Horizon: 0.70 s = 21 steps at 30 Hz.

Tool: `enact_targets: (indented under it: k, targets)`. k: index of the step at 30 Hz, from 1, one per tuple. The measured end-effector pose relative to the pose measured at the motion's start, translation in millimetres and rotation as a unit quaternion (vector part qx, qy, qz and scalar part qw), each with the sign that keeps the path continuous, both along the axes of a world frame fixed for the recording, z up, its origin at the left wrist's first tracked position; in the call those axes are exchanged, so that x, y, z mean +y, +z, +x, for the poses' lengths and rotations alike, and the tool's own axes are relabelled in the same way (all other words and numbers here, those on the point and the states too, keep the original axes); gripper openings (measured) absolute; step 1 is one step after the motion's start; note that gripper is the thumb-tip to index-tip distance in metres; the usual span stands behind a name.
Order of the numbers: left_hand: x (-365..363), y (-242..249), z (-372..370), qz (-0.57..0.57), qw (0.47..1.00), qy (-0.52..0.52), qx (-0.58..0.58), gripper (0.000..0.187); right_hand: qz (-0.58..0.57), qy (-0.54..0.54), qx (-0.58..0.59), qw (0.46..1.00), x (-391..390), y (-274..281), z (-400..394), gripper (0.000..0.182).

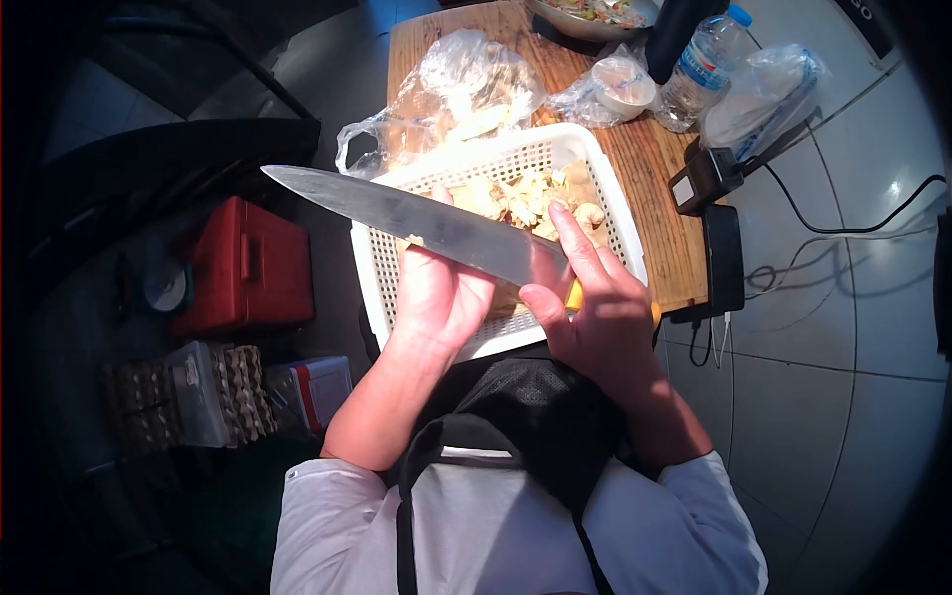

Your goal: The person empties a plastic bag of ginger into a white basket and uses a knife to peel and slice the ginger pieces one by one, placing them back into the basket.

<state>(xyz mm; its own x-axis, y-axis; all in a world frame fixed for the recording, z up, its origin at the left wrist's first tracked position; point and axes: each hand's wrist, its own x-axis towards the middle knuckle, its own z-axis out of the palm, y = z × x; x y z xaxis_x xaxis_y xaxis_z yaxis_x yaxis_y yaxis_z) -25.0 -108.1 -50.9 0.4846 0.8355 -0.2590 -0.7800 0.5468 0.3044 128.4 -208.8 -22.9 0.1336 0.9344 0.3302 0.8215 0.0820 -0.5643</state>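
A large kitchen knife (416,220) is held across the basket, its broad blade pointing left. My right hand (605,302) is closed round its yellow handle, with the index finger stretched along the blade. My left hand (441,297) is palm up beneath and behind the blade. Its fingers are mostly hidden, and one fingertip shows above the blade. A small pale bit (415,240) sits at the blade's lower edge by my left thumb. Below the hands, a white perforated plastic basket (625,238) holds pale yellow-brown pieces (535,198) that look like ginger.
The wooden table (654,178) carries a clear plastic bag (476,74), a wrapped round tub (625,87), a water bottle (704,64) and a metal pan (595,20). A black power adapter (706,178) hangs at the right edge. A red box (253,268) and egg trays (238,392) stand left.
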Motion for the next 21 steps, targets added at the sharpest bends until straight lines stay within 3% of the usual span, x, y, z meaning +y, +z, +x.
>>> enact_targets:
  k: [5, 8, 11, 14, 16, 17, 21]
  targets:
    - [-1.0, 1.0, 2.5, -0.008, 1.000, 0.009, 0.013, 0.035, 0.000, -0.012, -0.002, 1.000, -1.2, -1.5, -3.8, 0.073]
    - [-3.4, 6.8, 4.8, -0.015, 0.999, 0.021, 0.028, 0.033, 0.071, -0.042, -0.010, 0.997, 1.5, -10.3, -10.5, 0.072]
    - [-6.4, 3.8, 6.4, -0.015, 0.998, 0.027, 0.048, 0.032, 0.047, -0.056, -0.034, 0.997, 1.6, -4.6, -16.6, 0.071]
    - [-18.4, 5.5, 10.9, -0.040, 0.998, -0.012, 0.051, 0.032, 0.025, -0.037, 0.008, 0.999, 8.6, 7.9, -23.6, 0.063]
    - [-39.8, -7.1, 11.6, -0.023, 0.991, -0.129, -0.030, 0.030, 0.001, -0.042, 0.043, 0.998, 24.6, 12.4, -11.4, 0.058]
    - [-52.2, -5.2, 16.9, -0.112, 0.988, -0.103, 0.020, 0.026, -0.012, -0.045, 0.061, 0.997, 31.2, 12.8, -4.4, 0.055]
    - [-34.4, -6.3, 3.4, -0.106, 0.993, -0.058, 0.009, 0.018, -0.005, 0.032, 0.184, 0.982, 38.7, 11.5, 9.7, 0.046]
